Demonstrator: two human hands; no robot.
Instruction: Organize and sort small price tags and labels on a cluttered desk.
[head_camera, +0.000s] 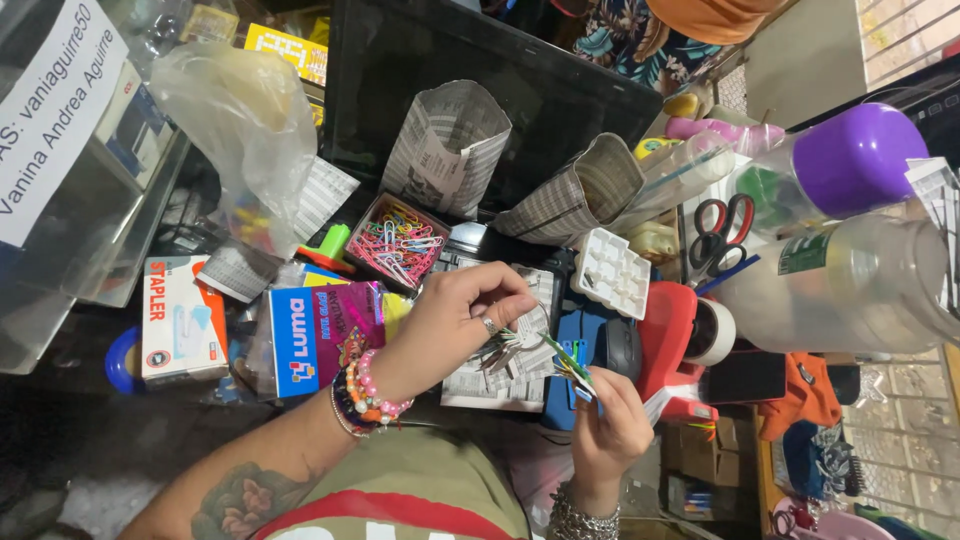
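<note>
My left hand (455, 320) is curled, its fingertips pinched on a small bunch of paper clips (497, 350) just above a newspaper sheet (500, 375). My right hand (612, 425) sits beside it, fingers closed on a folded green-and-white paper strip (570, 362). An open box of coloured paper clips (397, 241) lies just beyond my left hand.

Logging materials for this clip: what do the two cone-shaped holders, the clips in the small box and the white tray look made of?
The cone holders look like folded newsprint: matte grey with printed columns. The clips appear to be coated wire in pink, yellow and blue. The white tray looks like moulded plastic with a smooth, slightly glossy grid.
</note>
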